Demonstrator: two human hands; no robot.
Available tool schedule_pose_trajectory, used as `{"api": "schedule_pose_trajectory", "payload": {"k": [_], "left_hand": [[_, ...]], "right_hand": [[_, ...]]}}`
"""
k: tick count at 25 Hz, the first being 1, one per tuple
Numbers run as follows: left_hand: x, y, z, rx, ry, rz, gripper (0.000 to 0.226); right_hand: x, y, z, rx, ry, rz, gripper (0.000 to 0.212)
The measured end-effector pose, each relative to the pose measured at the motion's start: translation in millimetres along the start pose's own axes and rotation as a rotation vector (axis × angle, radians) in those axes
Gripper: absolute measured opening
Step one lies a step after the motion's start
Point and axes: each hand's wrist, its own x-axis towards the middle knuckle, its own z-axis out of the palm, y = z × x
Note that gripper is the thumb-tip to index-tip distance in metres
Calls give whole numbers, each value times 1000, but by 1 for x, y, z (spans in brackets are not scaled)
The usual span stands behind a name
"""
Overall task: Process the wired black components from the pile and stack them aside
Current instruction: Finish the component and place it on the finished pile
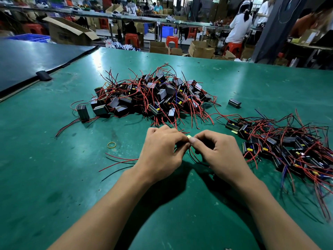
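Observation:
A big pile of black components [153, 98] with red and black wires lies in the middle of the green table [54, 177]. A second heap of the same components [288, 150] spreads at the right. My left hand [160, 150] and my right hand [218, 152] meet just in front of the big pile, fingers curled. Between their fingertips they pinch a small yellow piece [188, 136]. The component under my hands is mostly hidden; its red and black wires [196, 159] trail out below them.
A yellow rubber band [111, 145] lies left of my hands, with loose red and black wires [119, 161] beside it. One lone black component [234, 102] sits right of the pile. A dark board [27, 58] covers the far left. People work at benches behind.

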Motion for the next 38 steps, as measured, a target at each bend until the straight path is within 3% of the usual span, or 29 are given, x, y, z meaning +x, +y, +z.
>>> {"api": "schedule_pose_trajectory", "payload": {"k": [5, 10, 13, 21, 25, 28, 31, 34, 38], "left_hand": [[-1, 0, 2, 34, 31, 24, 17], [1, 0, 1, -314, -14, -176, 8], [1, -1, 0, -388, -63, -232, 8], [-4, 3, 1, 74, 39, 49, 14], [-4, 5, 3, 181, 61, 117, 17], [-3, 1, 2, 43, 47, 27, 14], [-2, -8, 2, -141, 26, -60, 7], [0, -9, 1, -228, 23, -83, 10], [1, -11, 1, -268, 13, -93, 15]], "right_hand": [[1, 0, 3, 15, -23, 126, 27], [0, -3, 2, 62, -31, 134, 25], [0, -3, 2, 71, -28, 151, 25], [3, 2, 0, 79, -57, 341, 32], [3, 3, 4, 237, -87, 437, 30], [3, 4, -3, 197, -95, 320, 31], [3, 4, -13, 188, -97, 120, 13], [2, 8, -14, 63, -120, -45, 25], [2, 11, -12, -32, -65, -247, 22]]}}
